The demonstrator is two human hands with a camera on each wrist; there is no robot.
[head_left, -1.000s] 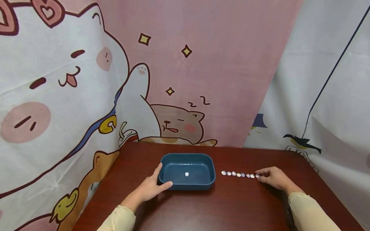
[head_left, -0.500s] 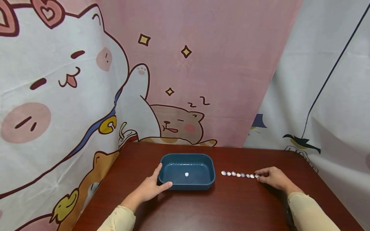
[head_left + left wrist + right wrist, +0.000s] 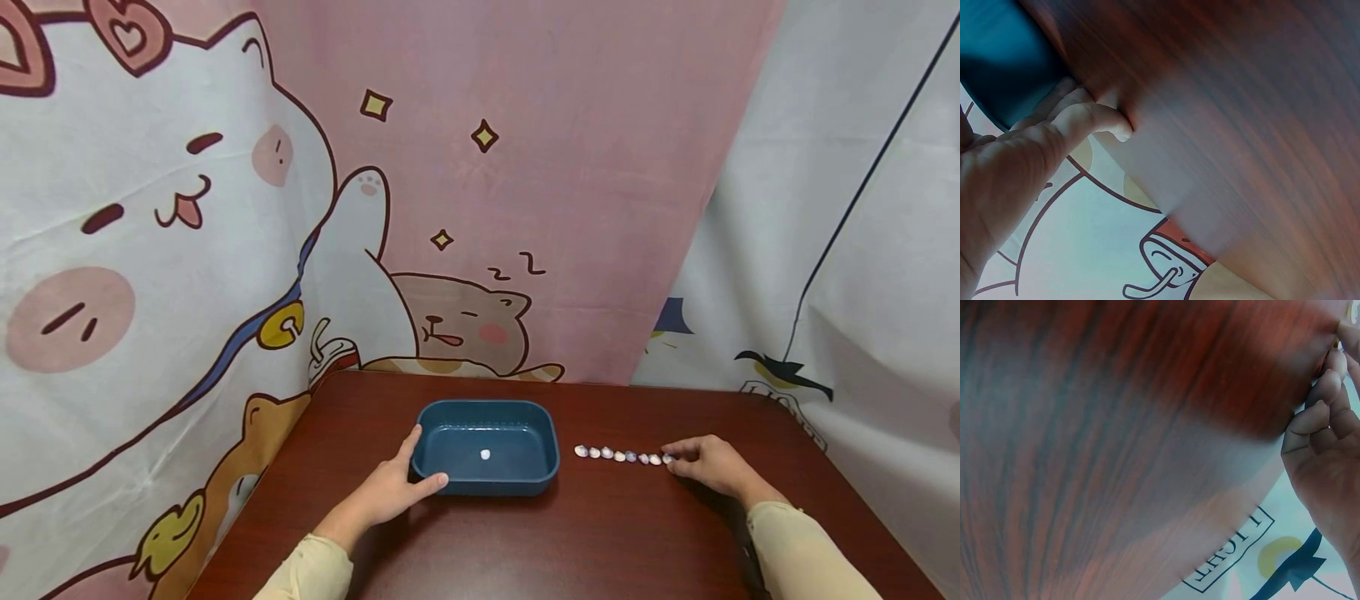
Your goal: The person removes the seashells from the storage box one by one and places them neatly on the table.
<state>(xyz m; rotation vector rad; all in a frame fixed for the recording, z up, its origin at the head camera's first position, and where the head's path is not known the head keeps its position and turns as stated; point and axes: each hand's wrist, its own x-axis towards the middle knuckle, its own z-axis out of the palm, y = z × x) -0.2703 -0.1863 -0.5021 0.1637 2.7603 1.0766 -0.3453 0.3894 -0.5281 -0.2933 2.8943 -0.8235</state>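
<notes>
A dark blue rectangular basin (image 3: 486,485) stands on the table with one small white piece (image 3: 485,454) on its floor. My left hand (image 3: 390,486) holds the basin's near left corner, thumb at the front rim and fingers along the left side. To the right of the basin, several small whitish seashells (image 3: 606,453) lie in a line from left to right. At the line's right end my right hand (image 3: 708,463) pinches the last shell (image 3: 668,458) between thumb and fingers, close over the table. In the right wrist view the fingertips (image 3: 1335,362) meet near the frame's right edge.
The reddish-brown wooden table (image 3: 540,550) ends at the back against a pink and white cartoon curtain (image 3: 570,208). More of the curtain (image 3: 225,333) runs along the left side of the table.
</notes>
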